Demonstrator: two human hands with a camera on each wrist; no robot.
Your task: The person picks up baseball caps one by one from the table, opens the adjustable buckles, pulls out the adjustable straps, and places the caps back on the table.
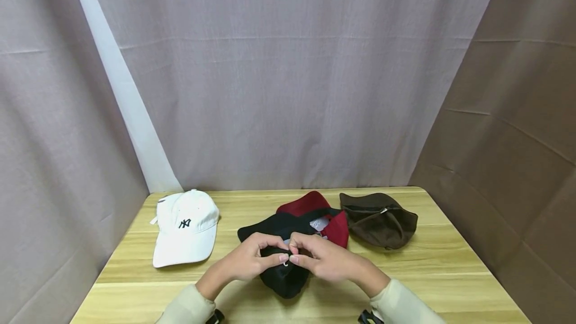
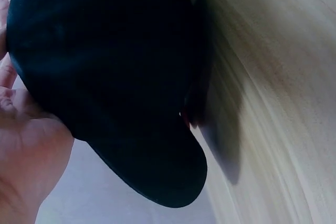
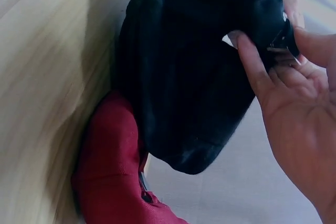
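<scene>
A black baseball cap (image 1: pixel 285 284) is between my two hands, its brim pointing away. My left hand (image 1: pixel 249 258) pinches the cap's back strap between thumb and fingers. Facing it, my right hand (image 1: pixel 330 259) pinches the same strap. In the right wrist view, the strap's metal buckle (image 3: pixel 281 50) shows close to the right thumb, beside the cap's rear opening. The left wrist view shows the cap's dark side (image 2: pixel 115 61), which hides most of the left fingers. A red cap (image 1: pixel 337 229) lies just behind and right of the black one, partly covered by it.
On the wooden table (image 1: pixel 450 284), a white cap (image 1: pixel 191 216) with a dark emblem lies to the left, its brim toward me. A brown cap (image 1: pixel 389 226) lies on its side at the back right. Grey curtains (image 1: pixel 288 89) hang behind the table.
</scene>
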